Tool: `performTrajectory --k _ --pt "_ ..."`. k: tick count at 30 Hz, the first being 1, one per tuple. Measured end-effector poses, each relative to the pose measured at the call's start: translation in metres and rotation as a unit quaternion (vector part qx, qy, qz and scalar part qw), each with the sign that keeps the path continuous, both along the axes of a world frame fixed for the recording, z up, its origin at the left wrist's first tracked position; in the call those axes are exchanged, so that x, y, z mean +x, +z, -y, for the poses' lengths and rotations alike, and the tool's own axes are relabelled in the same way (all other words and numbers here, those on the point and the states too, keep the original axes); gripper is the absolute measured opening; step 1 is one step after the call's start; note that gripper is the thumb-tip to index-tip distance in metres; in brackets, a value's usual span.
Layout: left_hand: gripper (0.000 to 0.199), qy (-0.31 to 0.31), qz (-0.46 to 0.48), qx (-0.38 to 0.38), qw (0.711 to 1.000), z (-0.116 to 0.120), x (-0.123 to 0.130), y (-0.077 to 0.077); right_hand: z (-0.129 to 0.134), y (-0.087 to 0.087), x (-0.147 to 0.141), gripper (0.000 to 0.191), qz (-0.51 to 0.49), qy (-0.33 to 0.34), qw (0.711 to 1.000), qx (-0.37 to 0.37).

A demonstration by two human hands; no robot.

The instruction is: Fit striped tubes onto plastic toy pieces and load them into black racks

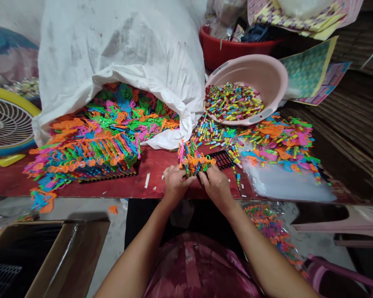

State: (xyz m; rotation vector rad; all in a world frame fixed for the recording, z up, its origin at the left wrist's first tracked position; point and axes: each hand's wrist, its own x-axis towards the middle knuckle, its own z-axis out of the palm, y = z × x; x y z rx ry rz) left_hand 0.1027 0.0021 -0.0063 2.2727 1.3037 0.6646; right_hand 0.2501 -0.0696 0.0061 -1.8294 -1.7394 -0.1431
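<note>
Clasping bright plastic pieces (193, 160), both hands (175, 180) (216, 184) partly curled, fingers largely hidden

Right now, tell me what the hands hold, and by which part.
Left hand and right hand hold a bunch of plastic pieces, low on its near side; exact contact is hidden.

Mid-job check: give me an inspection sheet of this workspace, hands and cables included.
Surface: red table, with small white scraps near its front edge.
Job's things: bundle of bright plastic pieces between the hands; black grid just right of it; longer row of pieces at left.
Clutter: striped tubes spilled before the pink basin; clear plastic bags at right.
Hands: left hand and right hand flank the bundle, fingertips partly hidden.
Cables: nothing seen.
Surroundings: fan at left, white sack behind.
</note>
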Motion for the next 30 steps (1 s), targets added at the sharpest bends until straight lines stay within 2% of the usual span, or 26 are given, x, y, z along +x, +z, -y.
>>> performTrajectory --k 6,17,21,26,30 --pt "0.019 -0.006 -0.004 0.002 1.0 0.0 0.0 0.002 0.0 0.006 -0.002 0.013 0.033 0.003 0.999 -0.041" --pt "0.012 -0.015 0.014 0.01 1.0 0.0 -0.001 0.002 -0.006 -0.001 0.013 0.016 0.073 0.062 0.994 -0.042" --pt "0.013 -0.019 0.001 0.01 1.0 -0.003 -0.001 -0.001 -0.009 -0.001 0.013 0.016 0.054 0.073 0.995 -0.047" --pt "0.017 -0.018 -0.007 0.019 1.0 -0.004 -0.003 -0.005 -0.011 0.004 0.01 0.019 0.03 0.076 0.991 -0.102" --pt "0.018 -0.025 0.01 0.029 0.999 -0.003 -0.004 -0.006 -0.004 0.011 0.008 0.018 -0.011 0.074 0.989 -0.126"
